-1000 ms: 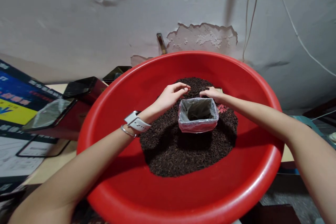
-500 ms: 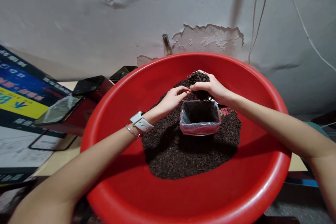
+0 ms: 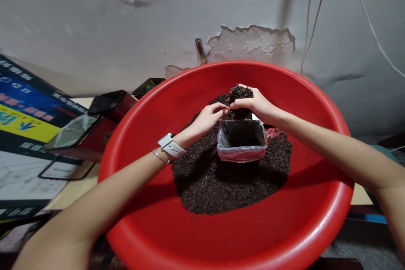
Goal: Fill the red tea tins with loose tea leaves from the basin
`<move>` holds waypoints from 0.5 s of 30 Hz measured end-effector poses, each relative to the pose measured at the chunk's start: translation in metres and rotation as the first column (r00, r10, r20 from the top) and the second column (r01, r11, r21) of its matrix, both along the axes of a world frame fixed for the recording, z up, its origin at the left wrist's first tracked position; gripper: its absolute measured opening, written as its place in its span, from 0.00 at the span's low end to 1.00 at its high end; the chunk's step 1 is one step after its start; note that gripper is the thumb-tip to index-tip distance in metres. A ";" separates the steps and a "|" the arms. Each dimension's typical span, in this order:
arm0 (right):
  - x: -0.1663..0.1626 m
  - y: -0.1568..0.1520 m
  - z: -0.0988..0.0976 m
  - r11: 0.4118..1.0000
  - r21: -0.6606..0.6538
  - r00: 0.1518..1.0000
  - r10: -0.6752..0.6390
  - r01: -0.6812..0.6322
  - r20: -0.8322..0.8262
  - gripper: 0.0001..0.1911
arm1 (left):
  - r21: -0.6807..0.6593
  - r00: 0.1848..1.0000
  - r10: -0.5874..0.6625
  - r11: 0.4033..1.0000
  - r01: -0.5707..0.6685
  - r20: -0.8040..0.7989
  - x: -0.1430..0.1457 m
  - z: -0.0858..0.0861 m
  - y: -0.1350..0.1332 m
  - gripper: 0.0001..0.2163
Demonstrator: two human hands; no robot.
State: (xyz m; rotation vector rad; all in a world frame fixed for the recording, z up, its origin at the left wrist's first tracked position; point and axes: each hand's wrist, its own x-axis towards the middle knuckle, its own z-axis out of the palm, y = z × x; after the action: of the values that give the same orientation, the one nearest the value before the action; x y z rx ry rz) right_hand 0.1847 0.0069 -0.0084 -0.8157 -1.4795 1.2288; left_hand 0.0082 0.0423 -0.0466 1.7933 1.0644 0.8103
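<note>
A clump of dark dried leaves, like loose tea [image 3: 241, 92], is held in my right hand [image 3: 257, 103], the thumb wrapped across its near side. Whether a small cup sits inside that grip I cannot tell. Just beside it, the fingertips of my left hand [image 3: 210, 117] come close to the right thumb, fingers loosely bent and apart. Below both hands stands a small box lined with clear plastic [image 3: 242, 155], its mouth facing up and its inside dark. It rests on a broad pile of the same leaves [image 3: 218, 196] in a large red basin [image 3: 221, 244].
Left of the basin are dark red tins, one with a plastic liner [image 3: 76, 133], and a printed carton [image 3: 25, 135]. Behind rises a wall with peeling plaster [image 3: 253, 44] and hanging cords [image 3: 311, 21]. A table surface [image 3: 362, 194] shows at the right.
The hands and the box keep nearly the same places. The leaves under my right hand look slightly different, and the whole view has shifted a little.
</note>
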 end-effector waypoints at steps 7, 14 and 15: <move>0.002 -0.001 -0.001 0.998 -0.026 0.993 0.064 -0.062 0.095 0.09 | 0.077 0.999 -0.004 0.997 0.008 -0.050 0.000 0.005 -0.003 0.15; 0.011 0.003 0.002 0.973 -0.048 0.893 0.228 -0.228 0.388 0.13 | -0.121 0.974 0.192 0.971 -0.206 -0.119 -0.011 0.000 0.011 0.15; 0.012 0.003 0.003 0.972 -0.039 0.871 0.227 -0.233 0.437 0.14 | -0.134 0.962 0.209 0.963 -0.234 -0.175 -0.017 -0.004 0.018 0.15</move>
State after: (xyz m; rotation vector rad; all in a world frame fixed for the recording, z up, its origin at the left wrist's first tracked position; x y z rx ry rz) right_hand 0.1970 0.0098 -0.0054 -0.9719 -1.9981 1.2569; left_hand -0.0090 0.0607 -0.0508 1.6480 1.4146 0.7031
